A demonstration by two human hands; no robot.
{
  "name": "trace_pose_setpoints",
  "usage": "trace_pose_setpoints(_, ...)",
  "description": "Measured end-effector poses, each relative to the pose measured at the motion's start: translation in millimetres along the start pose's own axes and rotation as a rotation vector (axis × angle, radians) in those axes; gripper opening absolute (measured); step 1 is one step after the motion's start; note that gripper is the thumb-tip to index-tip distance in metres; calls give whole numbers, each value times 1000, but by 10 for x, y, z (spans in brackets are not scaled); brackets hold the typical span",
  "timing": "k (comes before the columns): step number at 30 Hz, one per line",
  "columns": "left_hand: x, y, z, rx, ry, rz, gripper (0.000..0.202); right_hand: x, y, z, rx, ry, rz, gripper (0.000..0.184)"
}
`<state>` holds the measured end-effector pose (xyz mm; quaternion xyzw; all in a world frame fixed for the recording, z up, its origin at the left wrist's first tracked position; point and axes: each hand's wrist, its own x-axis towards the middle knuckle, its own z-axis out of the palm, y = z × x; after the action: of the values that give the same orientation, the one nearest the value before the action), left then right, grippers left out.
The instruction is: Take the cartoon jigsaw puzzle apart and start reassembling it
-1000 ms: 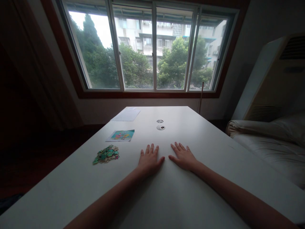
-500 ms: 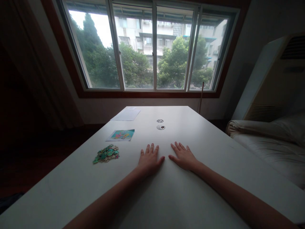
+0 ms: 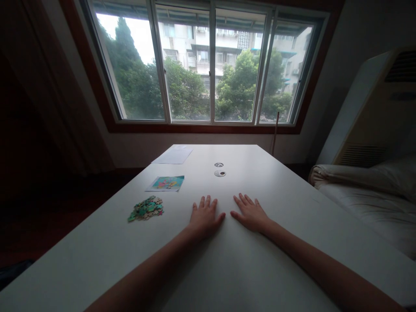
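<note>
My left hand (image 3: 205, 217) lies flat on the white table (image 3: 227, 268), palm down, fingers spread, holding nothing. Across a small gap, my right hand (image 3: 250, 214) rests the same way, its thumb pointing toward the left thumb. Left of my left hand is a heap of green and tan jigsaw puzzle pieces (image 3: 147, 208). Just beyond the heap lies a small picture sheet (image 3: 166, 183) with a colourful design on a teal ground. Two round flat discs (image 3: 220, 173) with dark markings sit one behind the other, farther off than my hands; I cannot make out what they are.
White paper (image 3: 173, 155) lies at the table's far left corner. A pale sofa (image 3: 364, 195) stands along the right side, with a tall white floor unit (image 3: 367, 104) behind it. A thin stick (image 3: 276, 134) leans below the window (image 3: 211, 65).
Both hands stay in place on the table. The whole view has shifted very slightly; nothing has been picked up or moved.
</note>
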<state>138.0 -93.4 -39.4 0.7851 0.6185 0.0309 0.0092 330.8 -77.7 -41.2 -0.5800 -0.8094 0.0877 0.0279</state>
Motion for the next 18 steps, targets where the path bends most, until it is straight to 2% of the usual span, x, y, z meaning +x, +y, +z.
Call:
trace_pose_setpoints(4, 9, -115, -145, -14, -23, 77, 61, -13, -46, -20, -4, -3, 3, 75)
trace_pose_setpoints(7, 8, -394, -305, -37, -70, 163, 46, -12, -79, -23, -14, -3, 4, 75)
trace_pose_setpoints(9, -6, -696, -386, -56, -68, 165, 44, -1, -90, -11, -14, 1, -3, 75)
trace_pose_setpoints(12, -49, -1283, -419, -83, -2, 83, 50, 24, -95, 21, -8, 9, -12, 75)
trace_pose_setpoints(15, -133, -1898, -358, -123, 108, -33, 65, 46, -94, 46, -5, 3, -10, 76)
trace_pose_setpoints(18, -252, -2363, -269, -175, 201, -166, 78, 63, -85, 47, 6, 9, -18, 74)
